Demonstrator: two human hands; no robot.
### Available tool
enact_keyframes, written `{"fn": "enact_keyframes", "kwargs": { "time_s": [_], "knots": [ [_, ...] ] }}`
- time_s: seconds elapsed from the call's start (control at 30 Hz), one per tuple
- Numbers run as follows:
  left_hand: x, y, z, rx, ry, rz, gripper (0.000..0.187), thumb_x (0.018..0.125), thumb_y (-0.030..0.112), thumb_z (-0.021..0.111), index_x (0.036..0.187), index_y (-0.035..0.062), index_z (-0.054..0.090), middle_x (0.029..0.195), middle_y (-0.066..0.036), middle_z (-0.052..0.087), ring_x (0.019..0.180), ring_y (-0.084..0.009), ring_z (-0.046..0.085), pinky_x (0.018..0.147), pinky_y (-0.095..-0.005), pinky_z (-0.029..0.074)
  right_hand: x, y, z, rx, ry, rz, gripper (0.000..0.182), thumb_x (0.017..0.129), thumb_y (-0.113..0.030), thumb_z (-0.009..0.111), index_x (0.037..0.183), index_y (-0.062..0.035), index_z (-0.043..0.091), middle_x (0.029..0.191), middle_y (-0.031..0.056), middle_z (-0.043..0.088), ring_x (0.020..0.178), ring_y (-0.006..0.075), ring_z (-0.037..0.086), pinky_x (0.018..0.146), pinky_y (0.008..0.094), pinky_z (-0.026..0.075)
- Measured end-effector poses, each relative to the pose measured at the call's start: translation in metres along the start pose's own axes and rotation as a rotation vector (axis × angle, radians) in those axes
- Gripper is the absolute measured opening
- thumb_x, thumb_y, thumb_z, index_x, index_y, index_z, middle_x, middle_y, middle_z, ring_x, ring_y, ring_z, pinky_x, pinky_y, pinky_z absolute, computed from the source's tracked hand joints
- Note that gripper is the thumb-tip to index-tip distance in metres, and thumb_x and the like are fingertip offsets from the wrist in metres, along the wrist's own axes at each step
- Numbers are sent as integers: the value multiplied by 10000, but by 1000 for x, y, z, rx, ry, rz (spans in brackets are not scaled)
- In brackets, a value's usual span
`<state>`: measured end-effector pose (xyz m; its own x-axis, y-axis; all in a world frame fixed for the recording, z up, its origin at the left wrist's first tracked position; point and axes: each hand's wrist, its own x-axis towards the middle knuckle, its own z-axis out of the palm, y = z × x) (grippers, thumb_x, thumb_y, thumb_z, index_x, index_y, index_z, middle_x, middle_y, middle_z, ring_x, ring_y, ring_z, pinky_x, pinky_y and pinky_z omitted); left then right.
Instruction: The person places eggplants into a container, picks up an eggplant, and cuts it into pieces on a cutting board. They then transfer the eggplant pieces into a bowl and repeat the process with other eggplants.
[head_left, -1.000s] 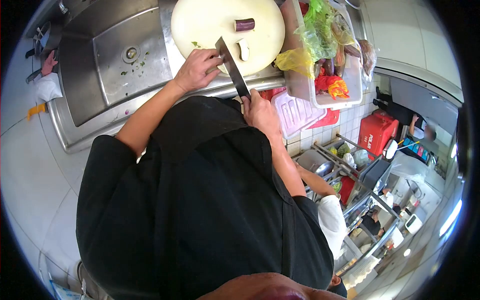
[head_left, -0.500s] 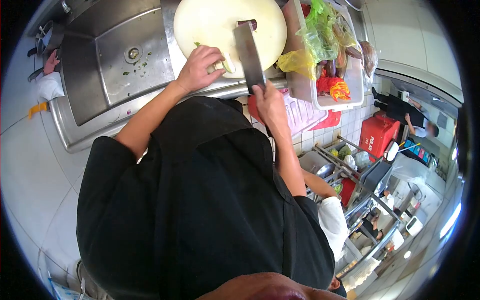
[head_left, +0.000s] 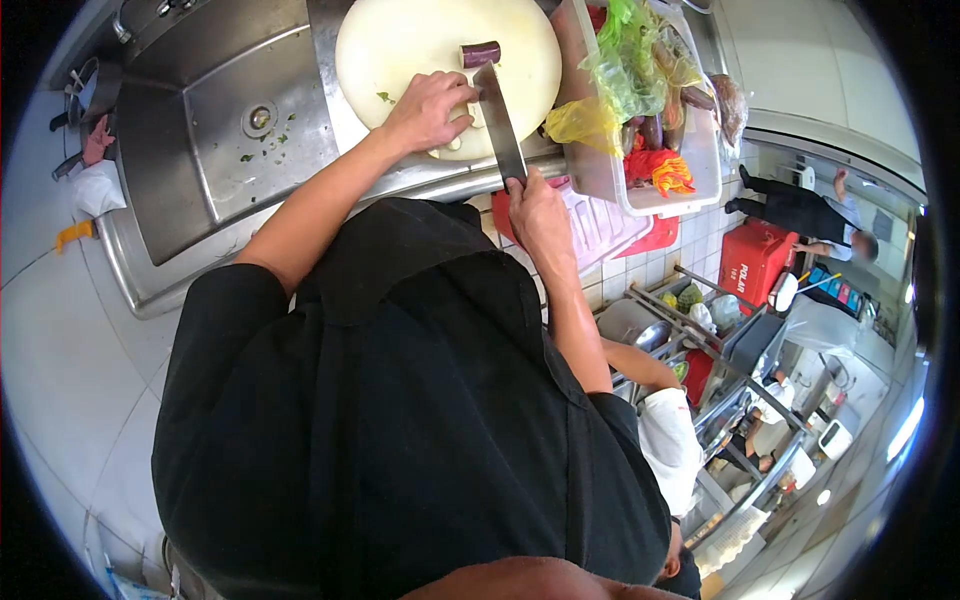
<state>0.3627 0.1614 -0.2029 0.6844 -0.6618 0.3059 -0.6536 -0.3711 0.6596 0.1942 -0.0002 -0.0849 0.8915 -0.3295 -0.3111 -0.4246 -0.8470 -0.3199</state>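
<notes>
On the round white cutting board (head_left: 385, 45), my left hand (head_left: 432, 112) is closed with bent fingers over a pale vegetable piece (head_left: 478, 114), mostly hidden beneath it. My right hand (head_left: 541, 215) grips the handle of a cleaver (head_left: 502, 128). Its broad blade stands right beside the left fingertips, against the pale piece. Beyond the blade's tip lies a cut length of purple eggplant (head_left: 480, 54). A small green scrap (head_left: 385, 97) rests on the board left of my hand.
A steel sink (head_left: 230, 150) is at the left. At the right, a plastic bin (head_left: 640, 205) holds eggplants and plastic bags. A pink crate (head_left: 600, 225), a red cooler (head_left: 755, 262) and a metal rack (head_left: 715, 345) stand nearby. Other people work at the right; one white sleeve (head_left: 668, 440) is close.
My left hand has moved right, up against the cleaver, covering more of the pale piece. The blade is less blurred, and the eggplant length shows more fully. A distant person has raised an arm.
</notes>
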Motion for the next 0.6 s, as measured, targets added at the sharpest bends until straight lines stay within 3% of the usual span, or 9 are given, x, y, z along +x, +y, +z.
{"fn": "enact_keyframes", "kwargs": {
  "time_s": [0.23,0.37,0.53,0.6],
  "knots": [
    [0,-1,2,-21,38,18,353,794,228,760,1098,57,707,1155,-120,645,1086,-304,614,957,-427,445,18,2,28,50,-32,-30,278,1021,-242,546,1030,30,597,879,330,694,875,515,687,790,593,548],
    [-1,-1,-4,-25,-45,1,332,783,218,767,1064,56,699,1108,-112,636,1060,-318,615,918,-437,462,13,7,16,90,5,-4,290,1017,-262,563,1008,25,606,875,331,692,882,525,679,793,605,535],
    [11,6,2,-40,96,39,284,848,263,746,1041,58,714,1158,-115,657,1072,-314,630,903,-437,481,2,13,2,142,79,55,311,1010,-284,584,1016,26,615,882,345,687,879,538,669,786,607,526],
    [19,2,5,-29,30,56,290,844,247,748,1045,39,716,1143,-133,663,1031,-331,645,880,-443,509,4,18,4,114,80,38,304,1008,-276,582,1006,26,615,861,346,683,861,534,672,774,611,528]
  ]
}}
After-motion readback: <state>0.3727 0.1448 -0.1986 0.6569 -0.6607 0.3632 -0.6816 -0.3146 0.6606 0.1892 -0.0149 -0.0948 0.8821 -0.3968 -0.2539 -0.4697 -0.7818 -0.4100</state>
